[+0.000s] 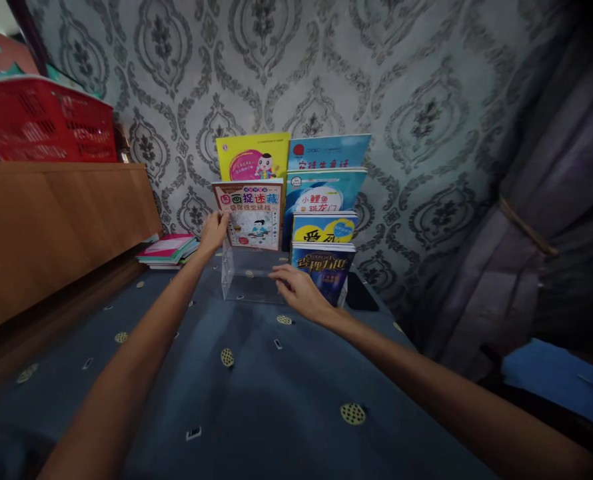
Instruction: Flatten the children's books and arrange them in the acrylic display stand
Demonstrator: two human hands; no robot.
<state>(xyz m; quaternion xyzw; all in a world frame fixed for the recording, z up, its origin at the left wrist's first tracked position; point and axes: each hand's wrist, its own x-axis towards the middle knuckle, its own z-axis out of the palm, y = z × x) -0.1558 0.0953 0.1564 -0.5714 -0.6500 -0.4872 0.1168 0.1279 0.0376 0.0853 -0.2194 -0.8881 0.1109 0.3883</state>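
A clear plastic tiered rack point(225, 280) holds books in two columns. My left hand point(215, 231) is closed on the left edge of a brown-bordered picture book point(254, 223), which stands upright in front of a yellow book point(252, 150). In front of the rack's right column, my right hand point(299, 288) has its fingers stretched to the left, with nothing seen in them. It overlaps the lower left of a dark blue book point(332, 270). Behind that book rise a yellow-and-blue book point(321, 229), a light blue book point(344, 183) and another blue book point(359, 150).
A stack of books point(169, 250) lies to the left beside a wooden cabinet point(61, 227) bearing a red basket point(46, 120). Right of the rack lies a dark flat object point(360, 293). A tied curtain point(506, 220) hangs at right. Patterned blue cloth point(256, 413) covers the surface.
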